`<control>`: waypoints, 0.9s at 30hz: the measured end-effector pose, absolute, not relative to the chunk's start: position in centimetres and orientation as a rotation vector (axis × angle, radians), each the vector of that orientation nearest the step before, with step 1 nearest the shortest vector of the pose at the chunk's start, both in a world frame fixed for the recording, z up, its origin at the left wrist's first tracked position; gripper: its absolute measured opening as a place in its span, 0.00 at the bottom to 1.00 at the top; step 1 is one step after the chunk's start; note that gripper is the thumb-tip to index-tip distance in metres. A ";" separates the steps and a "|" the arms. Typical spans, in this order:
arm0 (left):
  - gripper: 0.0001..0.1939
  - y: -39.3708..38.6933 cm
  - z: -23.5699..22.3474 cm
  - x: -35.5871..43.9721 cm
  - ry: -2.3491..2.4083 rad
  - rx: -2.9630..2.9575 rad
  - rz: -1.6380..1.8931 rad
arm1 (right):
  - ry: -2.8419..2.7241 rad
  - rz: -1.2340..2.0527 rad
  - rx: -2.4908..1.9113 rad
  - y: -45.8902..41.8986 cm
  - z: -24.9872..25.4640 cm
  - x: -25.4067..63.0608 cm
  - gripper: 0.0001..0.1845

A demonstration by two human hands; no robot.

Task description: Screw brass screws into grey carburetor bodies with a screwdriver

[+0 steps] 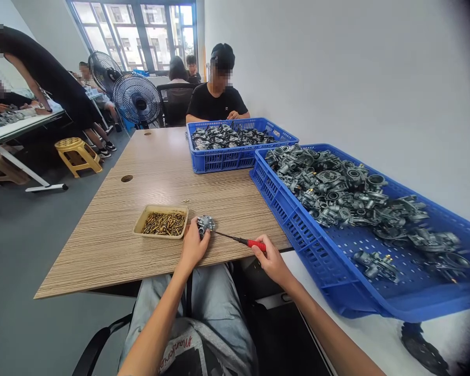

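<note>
My left hand (195, 243) is closed around a grey metal carburetor body (206, 223), holding it on the wooden table (113, 250). In my right hand (272, 258) is a screwdriver (255, 244) with a red and black handle. Its long dark shaft points left, and the tip meets the right side of the carburetor; whether it sits in a screw is too small to tell. Just left of my left hand stands a cream tray (137, 228) full of small brass pieces (163, 223). A couple of loose small pins (185, 201) lie behind it on the table.
A large blue crate (297, 235) to my right holds many carburetor bodies (332, 183). Another blue crate (223, 163) with similar parts stands farther back, before a seated person (217, 102). Fans (138, 100), a yellow stool (78, 155) and other people are at the left.
</note>
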State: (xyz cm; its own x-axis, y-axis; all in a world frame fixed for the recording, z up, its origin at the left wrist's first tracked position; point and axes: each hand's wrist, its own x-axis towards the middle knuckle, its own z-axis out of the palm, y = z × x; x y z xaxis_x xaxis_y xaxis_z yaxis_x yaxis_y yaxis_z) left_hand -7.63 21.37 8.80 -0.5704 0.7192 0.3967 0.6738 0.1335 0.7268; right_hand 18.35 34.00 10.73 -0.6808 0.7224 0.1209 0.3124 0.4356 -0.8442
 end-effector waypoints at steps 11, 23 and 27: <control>0.23 21.3 9.2 -7.6 2.332 1.431 1.397 | -2.213 1.207 -0.880 33.9 11.1 18.4 0.16; 0.23 21.3 9.1 -7.6 2.309 1.428 1.419 | -2.224 1.231 -0.873 34.0 10.8 18.4 0.16; 0.23 21.3 9.0 -7.6 2.314 1.448 1.428 | -2.234 1.199 -0.845 34.0 10.6 18.4 0.15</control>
